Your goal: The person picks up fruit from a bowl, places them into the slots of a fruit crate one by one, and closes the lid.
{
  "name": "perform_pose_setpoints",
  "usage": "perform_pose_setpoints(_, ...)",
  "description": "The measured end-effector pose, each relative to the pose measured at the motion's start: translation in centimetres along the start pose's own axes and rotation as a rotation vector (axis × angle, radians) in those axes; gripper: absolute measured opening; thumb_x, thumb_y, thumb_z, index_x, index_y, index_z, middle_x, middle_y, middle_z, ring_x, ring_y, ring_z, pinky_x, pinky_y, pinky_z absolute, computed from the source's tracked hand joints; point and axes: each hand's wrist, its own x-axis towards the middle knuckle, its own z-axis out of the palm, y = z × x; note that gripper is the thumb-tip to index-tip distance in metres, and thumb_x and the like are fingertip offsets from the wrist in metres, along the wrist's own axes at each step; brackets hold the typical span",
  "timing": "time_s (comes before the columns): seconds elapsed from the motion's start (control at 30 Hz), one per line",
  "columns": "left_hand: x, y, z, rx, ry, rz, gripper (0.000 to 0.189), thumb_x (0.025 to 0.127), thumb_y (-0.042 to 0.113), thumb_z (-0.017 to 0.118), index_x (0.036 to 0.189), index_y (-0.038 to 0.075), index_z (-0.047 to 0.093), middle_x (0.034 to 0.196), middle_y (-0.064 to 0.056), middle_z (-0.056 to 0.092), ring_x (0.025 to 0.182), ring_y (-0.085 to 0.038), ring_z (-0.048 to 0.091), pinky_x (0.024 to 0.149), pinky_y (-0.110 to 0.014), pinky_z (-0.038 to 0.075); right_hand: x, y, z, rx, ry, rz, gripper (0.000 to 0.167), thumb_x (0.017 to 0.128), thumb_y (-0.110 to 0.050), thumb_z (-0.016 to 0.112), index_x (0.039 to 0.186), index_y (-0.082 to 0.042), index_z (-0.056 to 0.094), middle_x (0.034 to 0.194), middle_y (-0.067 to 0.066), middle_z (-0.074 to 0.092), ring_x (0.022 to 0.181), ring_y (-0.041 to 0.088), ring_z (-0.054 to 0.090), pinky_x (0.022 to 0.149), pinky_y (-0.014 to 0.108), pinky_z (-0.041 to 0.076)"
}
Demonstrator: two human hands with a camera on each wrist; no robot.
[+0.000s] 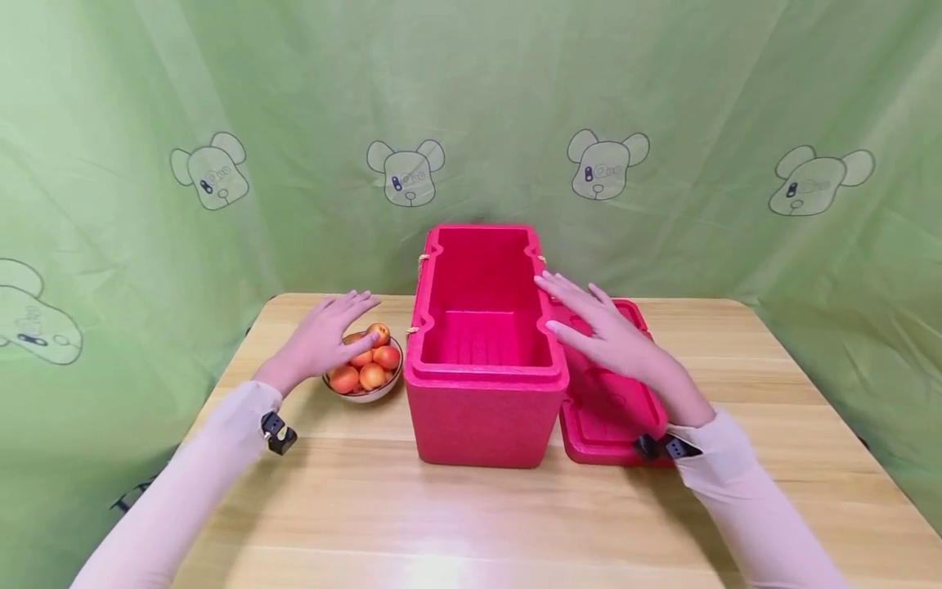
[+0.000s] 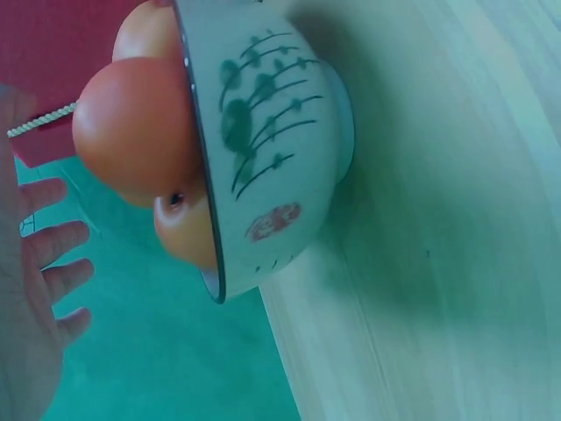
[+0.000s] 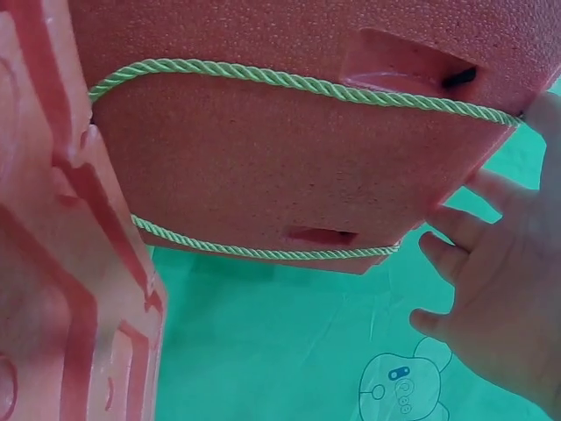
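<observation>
A deep red foam box [image 1: 486,421] stands uncovered in the middle of the table, and its visible floor is bare. Left of it sits a white bowl [image 2: 280,167] with green leaf drawings, heaped with round orange-red fruits [image 2: 136,123]. My left hand [image 1: 321,337] hovers over the bowl's left side with fingers spread, holding nothing. At the box's right rim, my right hand [image 1: 607,331] has straight fingers, their tips right by the edge. Beneath that arm lies the flat red lid [image 1: 611,409], partly hidden by hand and wrist.
Rope handles [image 3: 298,83] hang along the side of the box. The wooden table [image 1: 353,507] extends in front and to the right. Behind it hangs a green curtain [image 1: 500,98] printed with bear heads.
</observation>
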Motion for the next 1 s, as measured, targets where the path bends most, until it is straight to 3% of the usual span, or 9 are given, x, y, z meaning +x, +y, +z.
perform_pose_setpoints(0.27,-0.5,0.2,0.6,0.005,0.036,0.018,0.064,0.097,0.041,0.062,0.150,0.007,0.049,0.154,-0.020,0.049,0.145,-0.044,0.041,0.119,-0.061,0.027,1.0,0.0,0.8,-0.067,0.099,-0.110,0.066,0.094,-0.031,0.069,0.155,-0.030,0.042,0.163,0.002,0.039,0.155,0.028,0.027,0.125,0.060,0.010)
perform_pose_setpoints(0.43,-0.6,0.1,0.7,-0.002,0.038,0.007,0.063,0.096,0.041,0.062,0.148,0.008,0.051,0.153,-0.019,0.051,0.145,-0.041,0.042,0.120,-0.059,0.027,1.5,0.2,1.4,-0.036,0.148,-0.137,0.062,0.094,-0.027,0.070,0.152,-0.028,0.049,0.159,0.003,0.045,0.152,0.027,0.034,0.125,0.057,0.016)
perform_pose_setpoints(0.7,-0.7,0.0,0.4,0.000,0.020,-0.002,0.061,0.097,0.042,0.062,0.147,0.008,0.052,0.153,-0.019,0.050,0.147,-0.040,0.040,0.121,-0.058,0.027,1.6,-0.5,1.5,0.019,0.120,-0.071,0.059,0.098,-0.032,0.064,0.154,-0.034,0.044,0.161,0.000,0.042,0.150,0.026,0.037,0.124,0.058,0.018)
perform_pose_setpoints(1.0,-0.4,0.4,0.2,-0.002,0.006,0.042,0.060,0.095,0.041,0.063,0.145,0.007,0.055,0.149,-0.016,0.055,0.143,-0.041,0.044,0.120,-0.058,0.029,0.7,-1.2,0.7,0.036,0.079,0.015,0.064,0.098,-0.038,0.065,0.156,-0.033,0.040,0.164,0.001,0.037,0.151,0.029,0.032,0.114,0.063,0.036)
